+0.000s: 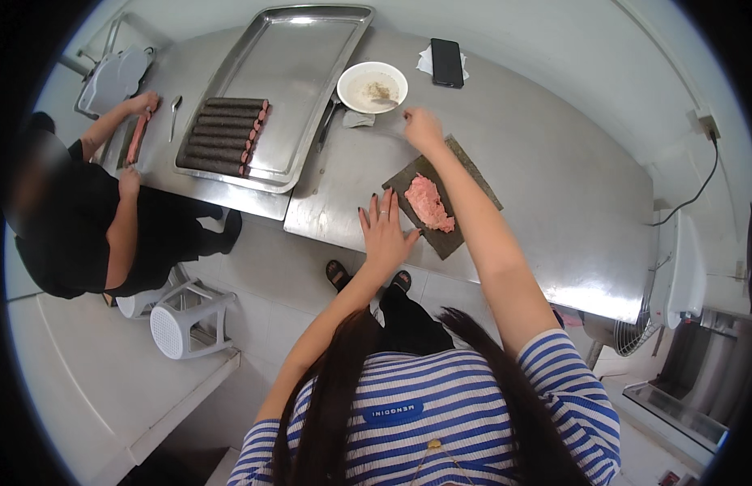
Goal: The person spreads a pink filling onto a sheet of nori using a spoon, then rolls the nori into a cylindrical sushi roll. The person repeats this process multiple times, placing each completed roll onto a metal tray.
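Note:
A dark seaweed sheet (pixel 408 180) lies flat on the steel table in front of me, with a patch of pink minced meat (pixel 428 204) spread on it. My left hand (pixel 385 235) is open, fingers spread, at the sheet's left edge. Beyond the sheet, my right hand (pixel 423 130) has curled fingers close to the rim of a white bowl (pixel 344 87); what they hold, if anything, is too small to make out. Pale liquid with darker specks fills the bowl, and a spoon (pixel 384 102) rests in it. My right forearm passes over part of a second dark sheet (pixel 479 180).
Left of the bowl, a steel tray (pixel 299 49) holds several seaweed rolls (pixel 222 138). A dark-handled utensil (pixel 325 128) lies beside it. A phone (pixel 446 63) is at the back. A co-worker (pixel 76 211) handles a meat-topped strip (pixel 136 142) at far left, near another spoon (pixel 174 116).

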The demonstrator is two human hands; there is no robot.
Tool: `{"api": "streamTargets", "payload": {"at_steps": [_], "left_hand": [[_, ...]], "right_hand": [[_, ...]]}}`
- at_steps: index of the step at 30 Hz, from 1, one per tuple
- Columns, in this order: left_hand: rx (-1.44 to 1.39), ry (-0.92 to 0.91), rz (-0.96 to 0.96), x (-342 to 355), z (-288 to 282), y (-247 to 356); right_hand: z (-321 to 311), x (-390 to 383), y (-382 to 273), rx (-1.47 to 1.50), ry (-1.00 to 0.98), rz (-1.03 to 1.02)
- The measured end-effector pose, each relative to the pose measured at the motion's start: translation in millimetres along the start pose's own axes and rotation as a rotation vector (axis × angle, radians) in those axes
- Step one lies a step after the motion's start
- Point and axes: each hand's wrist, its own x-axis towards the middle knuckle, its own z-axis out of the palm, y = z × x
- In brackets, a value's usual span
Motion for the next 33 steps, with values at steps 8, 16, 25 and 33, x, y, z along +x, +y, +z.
{"api": "streamTargets", "payload": {"at_steps": [8, 16, 25, 33], "left_hand": [[0.126, -0.273, 0.104, 26.0, -64.6, -69.2], [0.013, -0.279, 0.159, 24.0, -83.9, -104.9], [0.008, -0.245, 0.192, 24.3, -81.1, -107.9], [-0.044, -0.208, 0.232, 25.2, -76.7, -115.0]], "right_hand": [[-93.9, -90.7, -6.5, -0.022, -0.238, -0.329], [-65.0, -152.9, -42.0, -0.355, -0.285, -0.513], [-41.9, -127.0, -51.0, -0.426, -0.298, -0.342], [-31.4, -109.4, -54.7, -0.444, -0.330, -0.207]]}}
